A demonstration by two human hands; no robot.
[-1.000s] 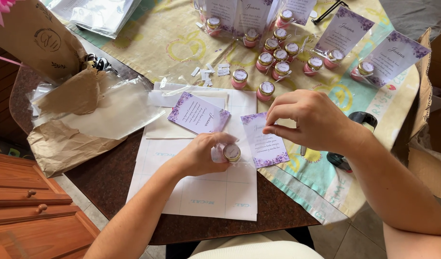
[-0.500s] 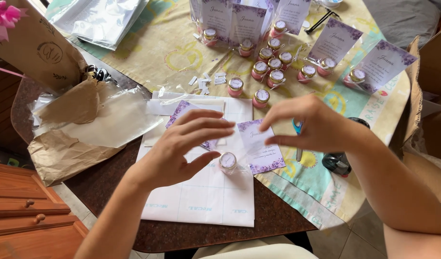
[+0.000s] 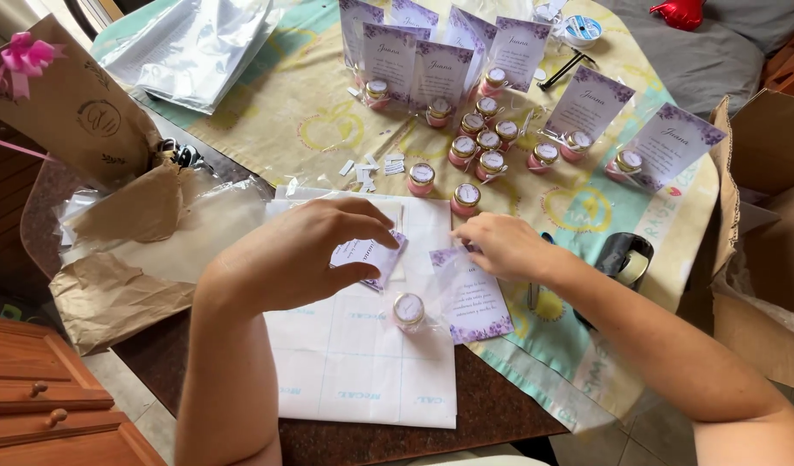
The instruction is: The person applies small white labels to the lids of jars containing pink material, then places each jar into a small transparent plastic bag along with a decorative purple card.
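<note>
- Since a second ago, the left hand [image 3: 298, 255] has let go of the small jar [image 3: 409, 308] it was gripping, and is now closing its thumb and fingertips on a purple-bordered card [image 3: 375, 256] lying on the white sheet of paper [image 3: 362, 371].
- The jar, pale pink with a round white-topped lid, is now standing upright and free on that sheet, with nothing holding it.
- Judging by this, the jar has been set aside and attention is passing to the cards.
- The right hand [image 3: 500, 246], which half a second ago was spread over a second card [image 3: 474, 298], is now curled, its fingertips pinching that card's top edge; it seems to be inside a clear sleeve, though I cannot be sure.
- The jar is sitting between the two hands and slightly nearer the person, just below the left thumb and touching the left edge of the second card.
- Further up the table, more matching jars [image 3: 479, 147] are clustering on a yellow and green cloth [image 3: 267, 121], with upright purple cards [image 3: 440, 73] standing behind them.
- A tape dispenser [image 3: 625, 259] is resting just beyond the right forearm, and crumpled brown paper [image 3: 121, 250] is lying to the left.
</note>
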